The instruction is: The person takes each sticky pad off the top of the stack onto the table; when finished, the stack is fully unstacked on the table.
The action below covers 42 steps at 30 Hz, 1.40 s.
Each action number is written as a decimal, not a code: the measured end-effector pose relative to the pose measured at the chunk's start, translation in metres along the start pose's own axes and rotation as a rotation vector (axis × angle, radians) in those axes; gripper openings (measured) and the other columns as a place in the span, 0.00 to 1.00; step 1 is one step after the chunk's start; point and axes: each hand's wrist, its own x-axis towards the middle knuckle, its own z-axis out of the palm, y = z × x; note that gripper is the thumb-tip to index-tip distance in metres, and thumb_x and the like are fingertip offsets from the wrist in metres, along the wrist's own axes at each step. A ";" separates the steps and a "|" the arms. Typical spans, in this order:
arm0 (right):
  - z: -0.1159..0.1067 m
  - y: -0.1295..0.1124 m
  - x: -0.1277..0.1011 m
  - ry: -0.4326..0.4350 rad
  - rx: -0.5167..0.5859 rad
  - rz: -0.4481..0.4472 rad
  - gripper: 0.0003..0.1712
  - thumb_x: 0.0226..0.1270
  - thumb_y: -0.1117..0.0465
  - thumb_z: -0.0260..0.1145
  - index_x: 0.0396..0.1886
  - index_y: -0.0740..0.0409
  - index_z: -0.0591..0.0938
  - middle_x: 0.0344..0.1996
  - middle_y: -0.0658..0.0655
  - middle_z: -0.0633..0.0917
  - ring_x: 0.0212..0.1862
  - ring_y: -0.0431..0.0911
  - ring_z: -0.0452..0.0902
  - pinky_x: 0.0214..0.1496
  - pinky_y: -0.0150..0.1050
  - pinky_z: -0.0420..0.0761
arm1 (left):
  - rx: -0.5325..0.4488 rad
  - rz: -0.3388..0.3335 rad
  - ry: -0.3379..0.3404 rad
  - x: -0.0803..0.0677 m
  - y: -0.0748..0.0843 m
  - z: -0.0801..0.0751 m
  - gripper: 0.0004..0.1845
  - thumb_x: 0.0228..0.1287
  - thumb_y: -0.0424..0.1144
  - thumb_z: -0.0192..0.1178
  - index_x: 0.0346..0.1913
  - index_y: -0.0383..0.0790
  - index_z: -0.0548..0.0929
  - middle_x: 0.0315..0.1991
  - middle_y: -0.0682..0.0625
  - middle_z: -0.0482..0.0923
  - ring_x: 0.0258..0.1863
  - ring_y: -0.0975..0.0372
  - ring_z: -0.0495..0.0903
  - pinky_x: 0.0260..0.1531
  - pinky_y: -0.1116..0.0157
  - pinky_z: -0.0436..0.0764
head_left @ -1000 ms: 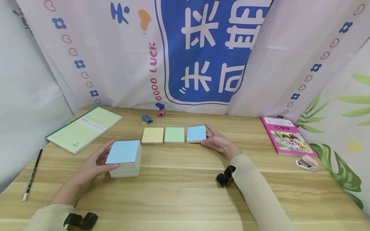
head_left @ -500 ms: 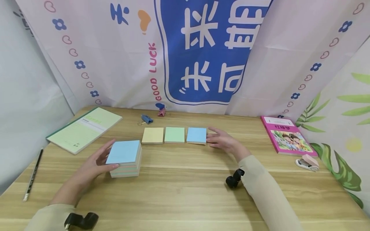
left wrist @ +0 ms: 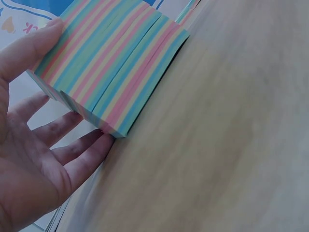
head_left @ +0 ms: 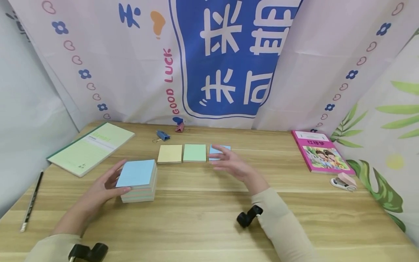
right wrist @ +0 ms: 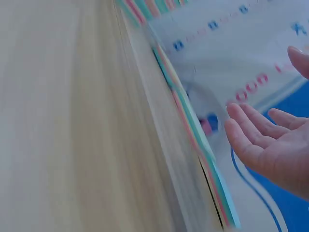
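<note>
Both hands are working over the wooden surface [head_left: 203,218]. Left hand [head_left: 103,189] is cupping the tall multicoloured note stack [head_left: 137,181], thumb lying along the near top edge and fingers stretched out along its left side, touching it; the left wrist view is showing the striped side of the stack resting against those nearly straight fingers [left wrist: 72,150]. Right hand [head_left: 234,165] is hovering with fingers spread and relaxed, gripping nothing, just above and in front of the blue pad [head_left: 218,149], partly covering it. That blue pad is lying at the right end of a row with the green pad [head_left: 194,153] in the middle and the yellow pad [head_left: 170,154] at the left, edges nearly touching. Note stack is sitting near the front left of that row, apart from it. Right wrist view is blurred; open palm visible.
</note>
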 end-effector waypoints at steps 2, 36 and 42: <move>0.020 0.003 0.009 -0.044 0.005 -0.005 0.38 0.57 0.74 0.53 0.65 0.60 0.48 0.59 0.73 0.56 0.58 0.64 0.53 0.58 0.53 0.55 | 0.000 -0.003 -0.001 0.000 0.000 0.000 0.43 0.53 0.34 0.58 0.66 0.58 0.46 0.62 0.29 0.40 0.59 0.38 0.44 0.52 0.41 0.46; 0.131 0.039 0.058 0.080 -0.230 0.046 0.47 0.44 0.68 0.69 0.62 0.41 0.57 0.48 0.49 0.71 0.48 0.42 0.69 0.46 0.35 0.70 | 0.023 0.008 -0.036 0.002 -0.002 -0.001 0.42 0.53 0.34 0.58 0.67 0.52 0.45 0.61 0.31 0.47 0.58 0.39 0.47 0.52 0.42 0.48; 0.109 0.033 0.037 0.072 -0.043 0.115 0.49 0.41 0.74 0.67 0.59 0.30 0.60 0.60 0.60 0.60 0.56 0.51 0.61 0.51 0.42 0.68 | 0.044 0.007 -0.039 0.001 -0.004 -0.002 0.42 0.53 0.35 0.58 0.67 0.53 0.45 0.62 0.31 0.46 0.59 0.39 0.46 0.52 0.42 0.48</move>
